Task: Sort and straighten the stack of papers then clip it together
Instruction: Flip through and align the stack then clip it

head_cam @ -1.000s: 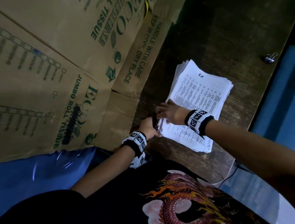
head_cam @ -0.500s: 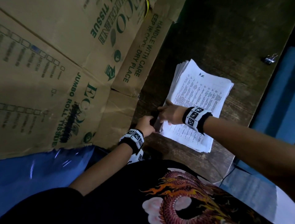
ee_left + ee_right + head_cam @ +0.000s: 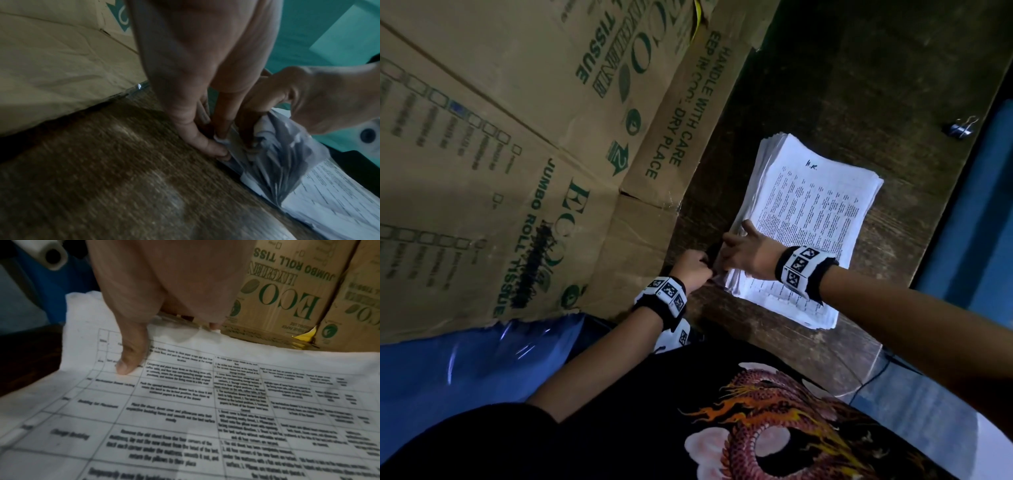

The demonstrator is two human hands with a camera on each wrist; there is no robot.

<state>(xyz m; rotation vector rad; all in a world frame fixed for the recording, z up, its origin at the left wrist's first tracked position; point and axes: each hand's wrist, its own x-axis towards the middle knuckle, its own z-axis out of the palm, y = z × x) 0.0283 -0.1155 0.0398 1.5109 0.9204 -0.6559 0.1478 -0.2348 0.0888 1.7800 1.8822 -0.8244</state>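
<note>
At nine o'clock on the thick white stack of printed papers (image 3: 810,219), lying on the dark wooden table (image 3: 842,85), the left hand (image 3: 693,267) pinches a black binder clip (image 3: 713,253); the right hand (image 3: 748,251) grips the edge; better square sheets first

Layout of the table.
Paper stack (image 3: 822,205) on the table (image 3: 859,85); cardboard boxes (image 3: 524,144) to its left; binder clip (image 3: 961,127) far right, well apart; both hands at the stack's near-left edge.
</note>
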